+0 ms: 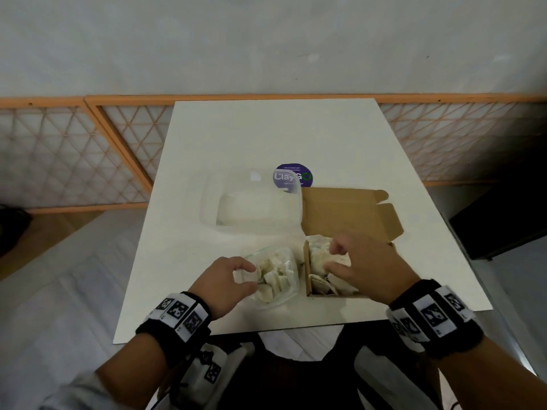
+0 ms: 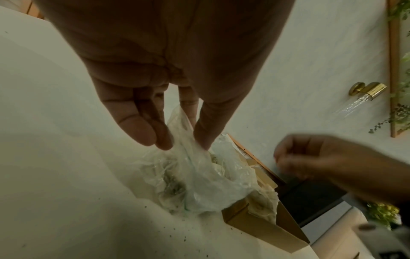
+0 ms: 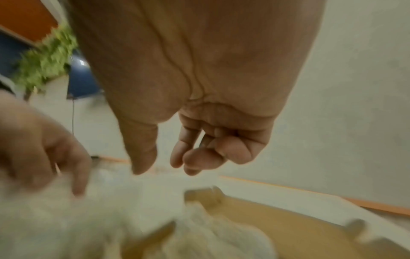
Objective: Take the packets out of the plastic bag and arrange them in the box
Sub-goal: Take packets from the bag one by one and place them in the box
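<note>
White table, latticed orange screen

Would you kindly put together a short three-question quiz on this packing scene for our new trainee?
1. True or false: the left hand pinches the plastic bag.
2. Where does the cardboard box sit relative to the clear plastic container? A) to its left B) to its right C) inside it
3. Fill in: the right hand hovers over the packets lying in the ____.

Key:
1. True; the bag's edge sits between thumb and fingers.
2. B.
3. Box; the right hand's fingers hang loosely curled and hold nothing.
</note>
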The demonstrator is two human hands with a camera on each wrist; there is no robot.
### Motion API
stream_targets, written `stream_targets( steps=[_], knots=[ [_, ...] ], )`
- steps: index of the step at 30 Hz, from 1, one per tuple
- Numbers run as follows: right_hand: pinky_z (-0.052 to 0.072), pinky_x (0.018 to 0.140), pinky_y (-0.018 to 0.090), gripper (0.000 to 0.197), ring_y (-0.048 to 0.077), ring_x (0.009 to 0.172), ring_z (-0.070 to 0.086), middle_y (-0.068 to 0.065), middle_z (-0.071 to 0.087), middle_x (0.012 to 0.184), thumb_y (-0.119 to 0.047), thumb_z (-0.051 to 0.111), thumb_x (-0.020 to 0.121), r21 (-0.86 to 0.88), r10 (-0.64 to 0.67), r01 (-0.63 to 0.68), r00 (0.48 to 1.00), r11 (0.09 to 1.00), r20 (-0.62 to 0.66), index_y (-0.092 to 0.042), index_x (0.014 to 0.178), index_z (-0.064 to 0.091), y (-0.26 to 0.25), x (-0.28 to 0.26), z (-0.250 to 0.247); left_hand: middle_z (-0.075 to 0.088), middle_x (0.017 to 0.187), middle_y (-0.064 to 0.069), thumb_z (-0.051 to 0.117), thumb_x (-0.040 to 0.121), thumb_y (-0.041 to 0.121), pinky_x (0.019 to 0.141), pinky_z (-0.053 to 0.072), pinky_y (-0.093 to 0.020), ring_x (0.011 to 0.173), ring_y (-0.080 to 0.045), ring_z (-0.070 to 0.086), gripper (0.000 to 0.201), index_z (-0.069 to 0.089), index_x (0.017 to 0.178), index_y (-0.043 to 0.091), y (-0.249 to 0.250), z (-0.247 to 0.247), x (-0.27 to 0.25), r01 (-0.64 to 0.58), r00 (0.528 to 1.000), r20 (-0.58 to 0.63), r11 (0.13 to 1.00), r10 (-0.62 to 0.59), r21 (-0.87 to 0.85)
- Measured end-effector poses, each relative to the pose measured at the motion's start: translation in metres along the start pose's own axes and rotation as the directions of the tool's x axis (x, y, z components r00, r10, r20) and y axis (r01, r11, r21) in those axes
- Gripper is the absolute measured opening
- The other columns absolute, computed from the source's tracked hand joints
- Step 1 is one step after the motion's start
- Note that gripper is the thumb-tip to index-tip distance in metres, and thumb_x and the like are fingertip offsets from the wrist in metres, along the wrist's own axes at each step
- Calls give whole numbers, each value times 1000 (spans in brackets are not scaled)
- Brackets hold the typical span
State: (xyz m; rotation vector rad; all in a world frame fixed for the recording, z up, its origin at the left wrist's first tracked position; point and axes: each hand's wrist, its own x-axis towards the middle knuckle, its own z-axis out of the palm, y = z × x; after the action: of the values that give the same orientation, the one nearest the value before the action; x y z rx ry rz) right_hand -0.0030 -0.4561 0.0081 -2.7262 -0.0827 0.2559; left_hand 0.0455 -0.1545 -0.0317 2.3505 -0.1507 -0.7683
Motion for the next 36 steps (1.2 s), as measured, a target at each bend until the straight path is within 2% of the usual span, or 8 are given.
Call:
stream_targets(
  steps=[5, 10, 14, 17, 21, 26, 30, 36],
  knots=[
    [50, 81, 29, 14, 6, 90, 59, -11, 62, 99, -38, 58, 101, 111, -253, 242, 962, 964, 102, -30, 105, 70, -67, 23, 18, 52, 134, 5, 76, 89, 38, 86, 43, -23, 98, -13, 56, 43, 61, 128, 37, 3, 1, -1, -6, 999, 44, 1000, 5, 26],
    [49, 72, 37, 24, 30, 93, 65, 7, 57, 110, -30, 51, 99, -158, -178, 234, 936, 959, 303, -22, 115, 67, -92, 53, 59, 55, 127, 7, 75, 90, 24, 77, 40, -13, 108, -11, 58, 53, 58, 140, 26, 10, -1, -3, -50, 997, 56, 997, 47, 53],
    [42, 72, 36, 21, 33, 99, 65, 12, 51, 118, -23, 50, 101, -341, -103, 204, 951, 918, 292, -15, 114, 64, -93, 61, 80, 52, 149, -2, 67, 92, 18, 96, 33, -16, 135, -20, 51, 62, 48, 151, 24, 11, -1, -2, -90, 993, 81, 991, 83, 97],
    [45, 76, 37, 24, 34, 102, 64, 13, 51, 120, -18, 45, 103, -358, -89, 199, 949, 912, 302, -11, 113, 66, -91, 63, 81, 51, 151, -3, 62, 96, 17, 94, 29, -13, 138, -21, 49, 60, 45, 153, 25, 13, -3, -3, -111, 991, 84, 988, 102, 106],
    [53, 80, 38, 19, 21, 90, 63, 1, 54, 108, -35, 56, 101, -121, -83, 113, 971, 986, 226, -22, 97, 68, -85, 56, 58, 45, 157, -1, 66, 94, 22, 109, 33, -20, 143, -18, 44, 68, 39, 156, 33, 8, -6, 0, -89, 992, 94, 990, 79, 106],
    [43, 60, 12, 11, -5, 65, 60, -21, 67, 76, -32, 71, 95, 393, -48, -4, 991, 920, 123, -25, 88, 67, -85, 33, 11, 46, 154, 5, 71, 91, 35, 106, 37, -23, 137, -15, 50, 59, 50, 147, 39, 8, -15, -1, -81, 992, 101, 993, 72, 81],
    [58, 66, 28, 12, 16, 70, 70, 0, 75, 82, -24, 75, 94, 645, -3, -66, 994, 762, 105, -15, 93, 66, -80, 28, -7, 47, 149, 12, 79, 84, 49, 104, 43, -26, 133, -10, 50, 62, 54, 141, 43, 16, -37, -9, -106, 990, 98, 991, 98, 79],
    [42, 48, 16, 22, 8, 54, 60, 13, 67, 71, -21, 74, 95, 784, 52, -115, 993, 610, 105, -1, 97, 63, -83, 24, -21, 55, 135, 26, 86, 77, 50, 105, 49, -26, 122, 8, 53, 72, 51, 139, 46, 53, -56, -34, -330, 944, -40, 941, 328, -77]
  ],
)
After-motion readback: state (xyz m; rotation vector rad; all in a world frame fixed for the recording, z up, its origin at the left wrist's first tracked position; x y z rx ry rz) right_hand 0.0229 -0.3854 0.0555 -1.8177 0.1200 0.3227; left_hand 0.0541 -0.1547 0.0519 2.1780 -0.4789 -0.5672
